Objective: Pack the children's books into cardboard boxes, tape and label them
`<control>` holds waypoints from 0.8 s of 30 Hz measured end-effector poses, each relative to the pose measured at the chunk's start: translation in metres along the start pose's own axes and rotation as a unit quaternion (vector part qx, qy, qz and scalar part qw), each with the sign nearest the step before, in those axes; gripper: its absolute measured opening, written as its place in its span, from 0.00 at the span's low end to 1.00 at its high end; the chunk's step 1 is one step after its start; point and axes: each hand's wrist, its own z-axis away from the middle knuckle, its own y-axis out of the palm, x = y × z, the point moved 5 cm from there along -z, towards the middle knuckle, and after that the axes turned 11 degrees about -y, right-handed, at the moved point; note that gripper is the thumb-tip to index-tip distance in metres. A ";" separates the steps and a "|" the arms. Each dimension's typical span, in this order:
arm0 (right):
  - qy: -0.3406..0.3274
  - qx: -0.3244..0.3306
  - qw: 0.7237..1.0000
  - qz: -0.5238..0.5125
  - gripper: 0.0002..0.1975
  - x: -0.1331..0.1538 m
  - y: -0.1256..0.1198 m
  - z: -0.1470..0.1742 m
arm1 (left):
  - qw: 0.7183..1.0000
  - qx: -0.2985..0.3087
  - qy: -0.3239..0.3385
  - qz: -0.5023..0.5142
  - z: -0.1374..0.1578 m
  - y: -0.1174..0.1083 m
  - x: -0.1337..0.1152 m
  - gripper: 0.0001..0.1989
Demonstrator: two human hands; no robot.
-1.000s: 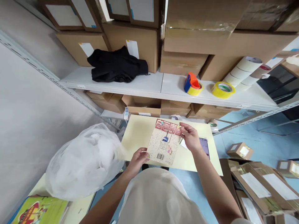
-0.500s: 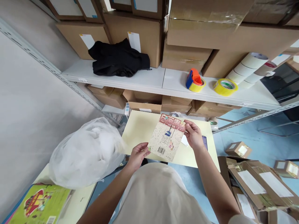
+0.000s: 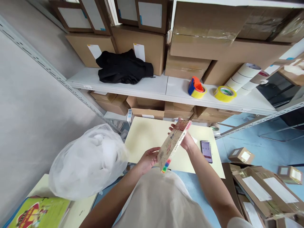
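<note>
A book (image 3: 171, 146) with a speckled beige cover, a red-brown band and a rainbow-coloured patch on its spine is held tilted above the pale yellow tabletop (image 3: 142, 133). My left hand (image 3: 150, 159) pinches its lower left edge. Behind the upper end, my right hand (image 3: 185, 139) supports it, with fingers spread and showing past the far edge. The spine faces up and to the right. Close to my right forearm, a phone (image 3: 206, 151) with a lit screen lies on the tabletop, and a white piece of paper is partly hidden behind my right hand.
A white shelf (image 3: 142, 85) behind the table carries cardboard boxes, a black garment (image 3: 124, 68), a tape dispenser (image 3: 196, 88) and tape rolls (image 3: 224, 93). A bulging clear plastic bag (image 3: 89, 161) stands at left, above a green book (image 3: 40, 212). Cartons (image 3: 266, 190) crowd the lower right.
The book has turned from its flat cover facing me to an edge-on tilt that shows its spine. My right hand has shifted underneath it. The phone is now uncovered.
</note>
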 end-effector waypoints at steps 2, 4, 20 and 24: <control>-0.029 -0.023 0.999 -0.011 0.24 0.001 0.000 -0.002 | 0.999 0.022 -0.024 -0.024 0.004 0.003 -0.003 0.25; -0.058 -0.039 0.998 -0.001 0.17 0.006 -0.002 -0.004 | 0.997 0.046 -0.044 -0.037 0.011 0.003 -0.009 0.30; -0.060 0.001 0.985 0.163 0.18 0.010 0.024 0.000 | 0.920 -0.109 0.169 -0.335 0.022 -0.001 -0.086 0.29; -0.039 0.022 0.985 0.169 0.21 0.006 0.021 0.013 | 0.925 -0.143 0.179 -0.304 0.023 -0.006 -0.087 0.24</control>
